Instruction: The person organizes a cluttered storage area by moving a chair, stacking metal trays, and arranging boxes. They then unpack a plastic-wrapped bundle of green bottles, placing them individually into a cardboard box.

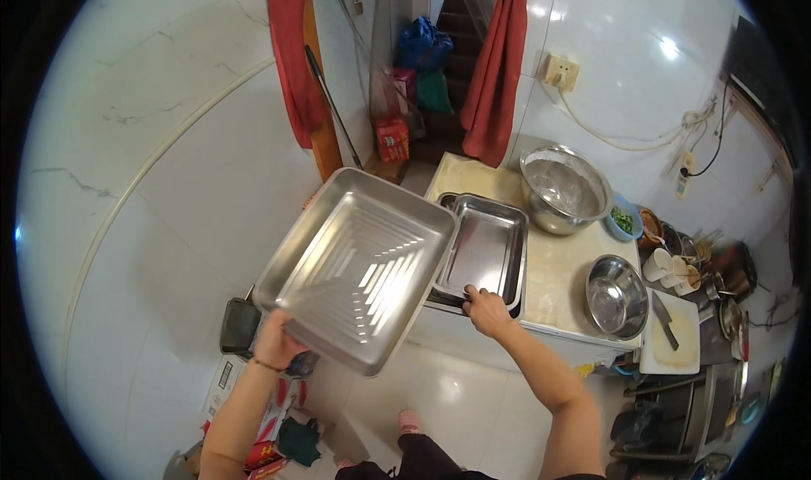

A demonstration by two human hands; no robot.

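My left hand is closed on the near-left rim of a large rectangular stainless steel tray, held tilted above the floor to the left of the counter. The inside of this tray is bare and shiny, and its right edge overlaps the counter's left end. With my right hand I grip the near rim of a smaller, deeper steel tray, its fingertips over the edge. That smaller tray sits on the counter, apparently stacked in a darker pan, whose rim shows around it.
The cream counter also bears a big steel bowl, a smaller steel bowl and a blue bowl of chopped greens. A knife lies on a white cutting board. Red boxes stand at the lower left.
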